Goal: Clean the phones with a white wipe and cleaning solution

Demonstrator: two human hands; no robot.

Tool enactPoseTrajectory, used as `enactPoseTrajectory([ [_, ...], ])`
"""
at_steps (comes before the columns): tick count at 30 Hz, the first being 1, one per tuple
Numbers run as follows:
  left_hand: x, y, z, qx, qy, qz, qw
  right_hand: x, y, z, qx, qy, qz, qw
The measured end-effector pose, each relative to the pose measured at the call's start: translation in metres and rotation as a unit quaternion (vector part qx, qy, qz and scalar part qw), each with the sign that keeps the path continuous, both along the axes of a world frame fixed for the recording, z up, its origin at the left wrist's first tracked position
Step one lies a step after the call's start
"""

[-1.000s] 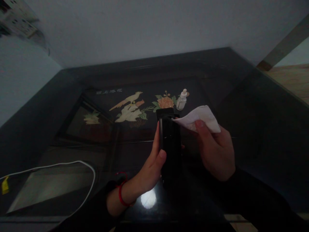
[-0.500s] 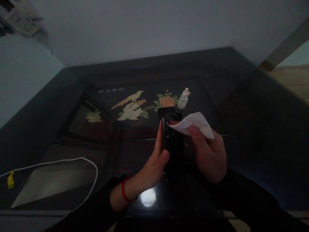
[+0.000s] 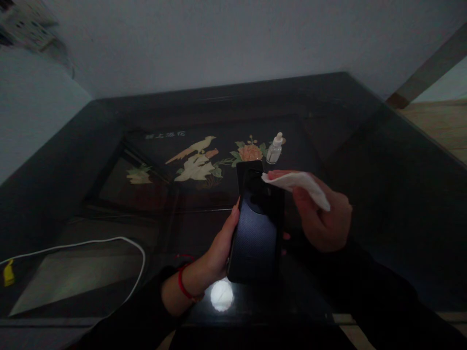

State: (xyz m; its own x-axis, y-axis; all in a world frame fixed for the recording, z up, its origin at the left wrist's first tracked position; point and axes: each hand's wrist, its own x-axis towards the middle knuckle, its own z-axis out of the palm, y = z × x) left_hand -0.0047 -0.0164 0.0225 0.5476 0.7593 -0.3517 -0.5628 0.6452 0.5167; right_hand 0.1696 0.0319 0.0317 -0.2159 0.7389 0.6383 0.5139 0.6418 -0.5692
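Note:
My left hand (image 3: 221,245) is closed around a dark smartphone (image 3: 255,238), holding it tilted above the table with its textured back towards me. Some fingertips show past the phone's right edge. In my right hand (image 3: 324,218) a folded white cloth or tissue (image 3: 299,183) is pinched, its tip at the phone's upper end by the camera area. Whether the cloth presses on the surface there is hard to make out. Behind the phone's top, another dark flat object (image 3: 244,170) shows in part; its kind is unclear.
A small dropper bottle (image 3: 274,149) stands upright beyond my hands on the glossy black table (image 3: 317,92), which bears a bird-and-flower picture. At left a white cable (image 3: 91,241) with a yellow tag (image 3: 8,273) curves across. A wall rises behind the table.
The phone has turned so that more of its back faces me, catching light. My right hand with the cloth has shifted slightly right and up, off the phone's left side.

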Motion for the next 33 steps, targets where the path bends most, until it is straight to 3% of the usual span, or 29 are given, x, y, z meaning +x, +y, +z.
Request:
enactPoseTrajectory([
  [3, -0.004, 0.0, -0.005, -0.067, 0.008, -0.04, 0.997, 0.0, 0.004, -0.003, 0.079, -0.108, 0.131, 0.982],
  [7, -0.01, 0.002, -0.01, -0.091, 0.046, -0.024, 0.995, 0.01, 0.013, -0.002, 0.143, -0.199, 0.164, 0.956],
  [16, -0.006, 0.001, -0.011, -0.046, 0.005, -0.018, 0.999, 0.007, 0.014, -0.003, 0.163, -0.184, 0.116, 0.962],
  [19, -0.005, 0.002, -0.01, -0.038, 0.011, 0.016, 0.999, 0.006, 0.015, -0.006, 0.165, -0.207, 0.112, 0.958],
  [25, -0.003, 0.007, -0.006, -0.012, 0.061, 0.111, 0.992, 0.007, 0.008, 0.002, 0.077, -0.141, 0.196, 0.967],
  [28, 0.0, 0.004, -0.008, -0.014, 0.046, 0.071, 0.996, 0.004, 0.005, 0.001, 0.018, -0.041, 0.102, 0.994],
  [30, 0.002, 0.0, -0.011, -0.014, 0.033, 0.055, 0.998, 0.0, 0.005, -0.003, 0.02, -0.02, 0.043, 0.999],
  [33, 0.006, -0.004, -0.019, -0.019, 0.039, 0.087, 0.995, -0.007, 0.004, -0.011, 0.061, -0.073, 0.087, 0.992],
])
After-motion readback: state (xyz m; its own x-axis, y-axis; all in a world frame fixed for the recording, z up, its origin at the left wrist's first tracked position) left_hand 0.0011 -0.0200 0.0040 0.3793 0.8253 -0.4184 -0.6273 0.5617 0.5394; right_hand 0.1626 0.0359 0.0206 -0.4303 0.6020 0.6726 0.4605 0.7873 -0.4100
